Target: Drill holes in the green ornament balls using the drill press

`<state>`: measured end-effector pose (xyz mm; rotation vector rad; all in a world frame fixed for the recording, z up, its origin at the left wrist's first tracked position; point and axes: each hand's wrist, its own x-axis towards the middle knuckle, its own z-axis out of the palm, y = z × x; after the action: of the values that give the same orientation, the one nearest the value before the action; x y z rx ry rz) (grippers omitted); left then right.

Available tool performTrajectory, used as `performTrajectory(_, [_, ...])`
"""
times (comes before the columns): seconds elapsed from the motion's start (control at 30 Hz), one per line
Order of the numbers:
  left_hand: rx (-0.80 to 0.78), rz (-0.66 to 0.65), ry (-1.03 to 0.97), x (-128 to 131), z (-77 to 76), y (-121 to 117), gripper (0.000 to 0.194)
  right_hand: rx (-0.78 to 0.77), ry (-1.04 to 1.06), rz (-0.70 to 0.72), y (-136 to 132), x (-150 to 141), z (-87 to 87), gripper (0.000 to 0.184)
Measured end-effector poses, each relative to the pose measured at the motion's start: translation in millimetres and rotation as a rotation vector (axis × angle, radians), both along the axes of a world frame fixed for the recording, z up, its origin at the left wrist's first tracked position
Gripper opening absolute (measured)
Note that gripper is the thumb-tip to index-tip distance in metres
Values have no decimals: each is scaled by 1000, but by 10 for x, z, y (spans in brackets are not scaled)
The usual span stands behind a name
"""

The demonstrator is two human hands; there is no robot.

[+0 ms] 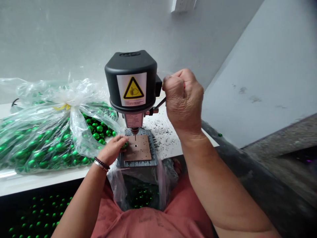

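A small bench drill press point(131, 79) with a black hood and a yellow warning label stands in front of me. Raised beside its hood, my right hand point(184, 100) is closed around the drill press lever point(160, 104), whose grip is mostly hidden in the fist. My left hand point(114, 148) rests at the left edge of a brown board point(138, 150) with a small hole in it. A shiny green ball point(125, 145) shows at its closed fingertips, left of the hole. The thin drill bit point(135, 137) points down above the board.
A tied clear plastic bag point(81, 129) full of green balls lies on the white table at left. Dark shavings point(164, 135) litter the tabletop point(173, 147) at right. Below the drill base point(138, 163) hangs an open plastic bag point(162, 181) with green balls inside.
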<state>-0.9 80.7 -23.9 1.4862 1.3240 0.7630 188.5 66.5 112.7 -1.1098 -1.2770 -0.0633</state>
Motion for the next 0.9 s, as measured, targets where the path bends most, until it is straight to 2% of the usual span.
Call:
performTrajectory(0.07, [12, -24, 53, -8, 11, -48, 39, 7, -4, 4, -7, 4, -4, 25])
performTrajectory(0.17, [95, -40, 132, -9, 16, -103, 44, 17, -14, 8, -13, 10, -10, 25])
performTrajectory(0.23, [98, -38, 107, -5, 10, -120, 47, 17, -21, 14, -20, 11, -15, 25])
performTrajectory(0.33, [-32, -23, -84, 11, -22, -128, 52, 3, -4, 12, -39, 3, -22, 23])
performTrajectory(0.47, [-235, 18, -470, 38, -79, -130, 44, -5, 17, -1, -72, -12, -24, 23])
performTrajectory(0.6, [-349, 22, -640, 43, -91, -137, 41, -11, 26, -2, -92, -15, -30, 24])
performTrajectory(0.73, [-384, 10, -640, 32, -70, -153, 48, 24, 48, 27, -93, -14, -46, 24])
performTrajectory(0.9, [-313, -25, -543, 27, -40, -167, 53, 40, 53, 42, -96, -12, -58, 24])
